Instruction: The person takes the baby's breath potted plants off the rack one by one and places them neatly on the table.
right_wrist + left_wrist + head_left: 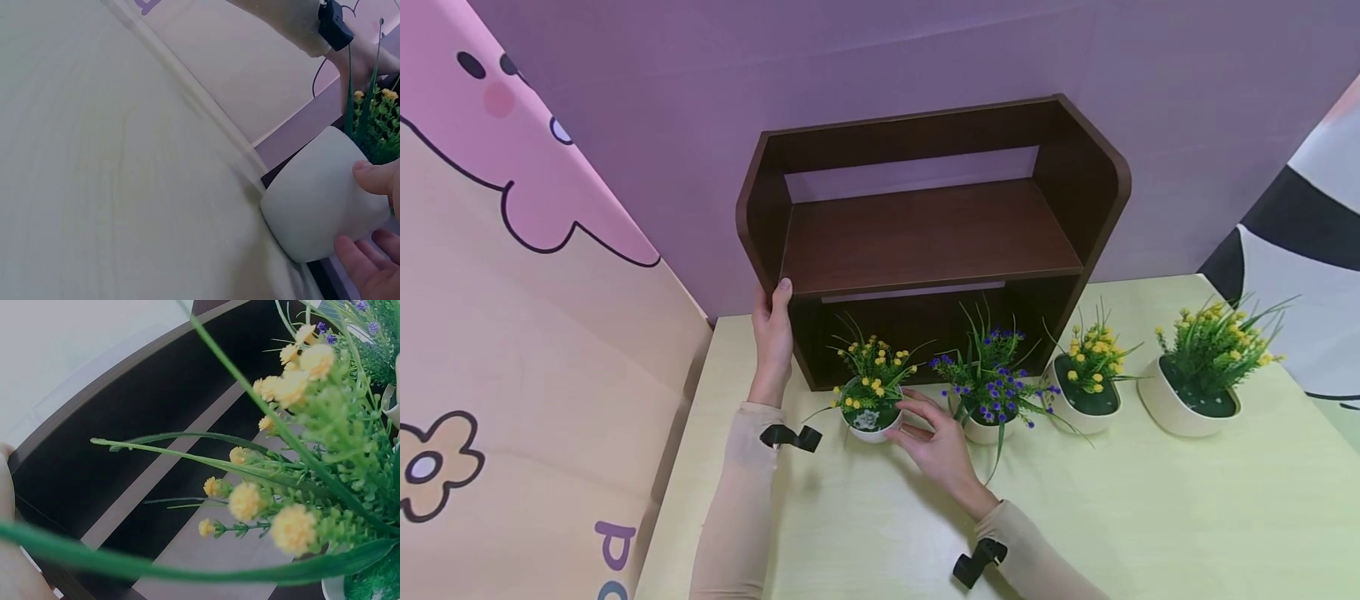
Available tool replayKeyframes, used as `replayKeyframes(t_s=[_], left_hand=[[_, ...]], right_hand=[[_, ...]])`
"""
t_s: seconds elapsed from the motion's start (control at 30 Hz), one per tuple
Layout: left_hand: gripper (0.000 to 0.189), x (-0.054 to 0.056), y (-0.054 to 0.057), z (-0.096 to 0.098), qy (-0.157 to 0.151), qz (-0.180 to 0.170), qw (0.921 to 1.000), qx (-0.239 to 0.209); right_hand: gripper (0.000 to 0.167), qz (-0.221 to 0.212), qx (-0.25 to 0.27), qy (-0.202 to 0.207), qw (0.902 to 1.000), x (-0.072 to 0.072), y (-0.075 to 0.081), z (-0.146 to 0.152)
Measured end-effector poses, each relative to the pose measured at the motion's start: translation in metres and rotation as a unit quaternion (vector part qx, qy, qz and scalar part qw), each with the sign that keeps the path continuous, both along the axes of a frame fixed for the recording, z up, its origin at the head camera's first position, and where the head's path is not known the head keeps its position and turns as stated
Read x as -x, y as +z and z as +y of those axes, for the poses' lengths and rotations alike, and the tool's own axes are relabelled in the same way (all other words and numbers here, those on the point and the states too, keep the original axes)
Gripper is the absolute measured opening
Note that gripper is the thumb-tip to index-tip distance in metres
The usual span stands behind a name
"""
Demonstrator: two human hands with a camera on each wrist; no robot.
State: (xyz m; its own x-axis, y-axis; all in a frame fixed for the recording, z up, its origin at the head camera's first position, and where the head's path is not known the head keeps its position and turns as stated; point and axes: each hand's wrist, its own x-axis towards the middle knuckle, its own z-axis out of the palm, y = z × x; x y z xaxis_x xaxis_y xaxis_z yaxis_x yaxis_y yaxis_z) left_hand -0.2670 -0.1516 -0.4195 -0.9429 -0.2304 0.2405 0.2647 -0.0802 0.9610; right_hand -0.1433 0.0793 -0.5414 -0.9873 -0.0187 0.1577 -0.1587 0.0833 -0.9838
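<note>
A dark brown two-tier shelf (925, 237) stands against the purple backdrop. My left hand (773, 337) grips its left side panel, thumb on the front edge and fingers along the outer side. In front of its lower opening is a potted plant (868, 417) with yellow flowers in a white pot (322, 200). My right hand (936, 446) holds that pot by its right side, the thumb near the rim and the fingers lower on the wall. Yellow blooms (294, 528) and long green blades fill much of the left wrist view, partly hiding the shelf.
Right of the held pot stands a purple-flowered plant (992, 400), its leaves close to my right hand. Two more yellow-flowered plants (1086, 400) in white pots stand further right on the pale table (1150, 517). A printed panel (550, 333) rises along the left.
</note>
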Motion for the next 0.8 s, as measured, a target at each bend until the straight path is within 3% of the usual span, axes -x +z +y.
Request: replayKeyframes(t_s=[0.2,0.33,0.5,0.6,0.8], left_hand=[[0.059,0.002,0.001,-0.003,0.002,-0.006,1.0,0.003],[0.059,0.001,0.002,-0.008,0.002,-0.009,0.9998,0.017],[0.054,-0.013,-0.006,-0.016,0.013,0.001,0.9956,0.092],[0.058,-0.028,-0.014,-0.021,0.021,0.002,0.9836,0.179],[0.071,-0.06,-0.023,-0.03,0.044,-0.002,0.9467,0.319]], right_hand=[[0.037,0.043,0.007,0.001,0.9991,-0.003,0.013,0.001],[0.033,0.074,-0.003,0.017,0.9971,-0.008,0.032,0.003],[0.026,0.096,-0.037,0.023,0.9944,-0.018,0.068,0.016],[0.023,0.111,-0.063,0.016,0.9917,-0.024,0.091,0.03],[0.032,0.168,-0.135,-0.029,0.9761,-0.031,0.125,0.07]])
